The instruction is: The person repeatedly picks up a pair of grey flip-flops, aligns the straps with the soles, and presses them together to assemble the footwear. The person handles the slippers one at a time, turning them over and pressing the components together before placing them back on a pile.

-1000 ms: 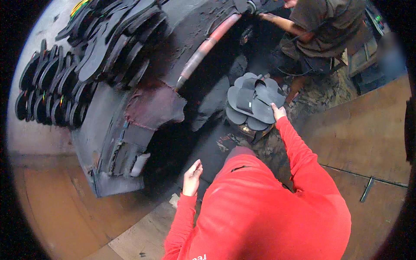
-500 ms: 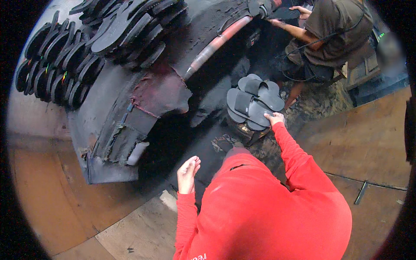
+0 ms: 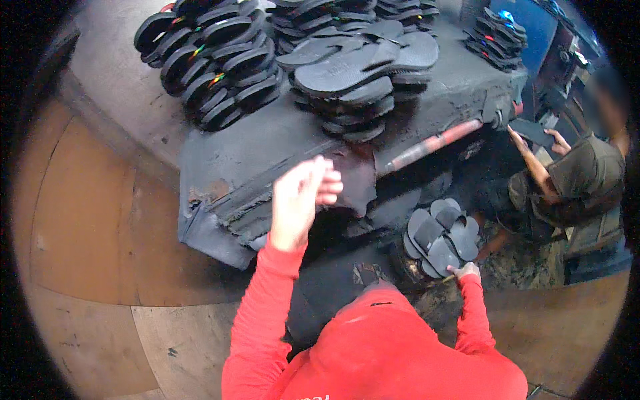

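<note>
My right hand [image 3: 465, 271] is closed on the heel end of a dark grey slide sandal [image 3: 442, 255]. That sandal lies over a fanned heap of slide sandals [image 3: 465, 237] with wide black straps, resting on a low support. My left hand [image 3: 303, 197] is raised over the front edge of the bench, empty, its fingers loosely bent and somewhat blurred. Beyond it, a pile of black sandals [image 3: 347, 67] stands on the bench, large soles on top.
The dust-blackened bench [image 3: 247, 157] carries more sandal stacks: one at left [image 3: 220, 63], another at far right [image 3: 497, 40]. A red-and-clear tube [image 3: 437, 143] runs along its front. At right a co-worker [image 3: 573, 180] in a dark shirt holds a black sole. Brown boards [image 3: 93, 233] cover the floor.
My left hand has risen and reached forward toward the bench. The view has swung left, bringing more sandal stacks in. My right hand stays on the sandal at the heap.
</note>
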{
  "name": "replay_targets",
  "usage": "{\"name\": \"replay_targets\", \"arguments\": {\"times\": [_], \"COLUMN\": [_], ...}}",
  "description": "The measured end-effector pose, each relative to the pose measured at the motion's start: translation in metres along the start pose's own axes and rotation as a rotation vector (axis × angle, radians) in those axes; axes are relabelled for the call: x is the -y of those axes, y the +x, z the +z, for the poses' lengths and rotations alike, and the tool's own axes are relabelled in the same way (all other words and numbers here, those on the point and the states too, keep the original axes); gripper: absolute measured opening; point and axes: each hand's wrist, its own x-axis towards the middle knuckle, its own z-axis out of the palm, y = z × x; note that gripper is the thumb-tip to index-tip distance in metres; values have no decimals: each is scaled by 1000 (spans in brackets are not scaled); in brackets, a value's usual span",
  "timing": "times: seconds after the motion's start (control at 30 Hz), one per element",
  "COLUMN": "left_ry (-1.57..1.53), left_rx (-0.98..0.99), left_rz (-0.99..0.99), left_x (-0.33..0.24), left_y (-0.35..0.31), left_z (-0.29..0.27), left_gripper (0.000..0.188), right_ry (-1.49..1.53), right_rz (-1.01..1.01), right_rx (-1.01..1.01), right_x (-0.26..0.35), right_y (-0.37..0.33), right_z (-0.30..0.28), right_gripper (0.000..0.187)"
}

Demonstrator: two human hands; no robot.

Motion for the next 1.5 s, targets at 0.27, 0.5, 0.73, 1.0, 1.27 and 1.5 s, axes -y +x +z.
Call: {"name": "replay_targets", "arguments": {"times": [0.27,0.5,0.73,1.0,1.27,1.5], "left_ry": [-171,-33,-553,14,466,439], "left_rx": [-182,-12,-315,-643,-657,-670], "left_rz": [84,85,-55,-79,-122,-195], "left_x": [-102,11,105,158,165,166], "left_y": [110,-117,-209,-180,-135,-115], "left_z": [34,-10,-80,-72,-104,-103], "left_gripper": [19,37,63,42,42,38], "right_ry": [567,1960,804,279,512,438], "right_rz": [-797,-1256,-1160,-1865,-1746,-1753], "right_rx": [73,1194,1374,402,562,600], "right_x": [146,282,305,291,332,350], "right_y": [-84,-173,-194,-221,-215,-200], "right_z": [-96,-154,-49,54,90,84], "right_gripper": [47,94,42,101,90,90]}}
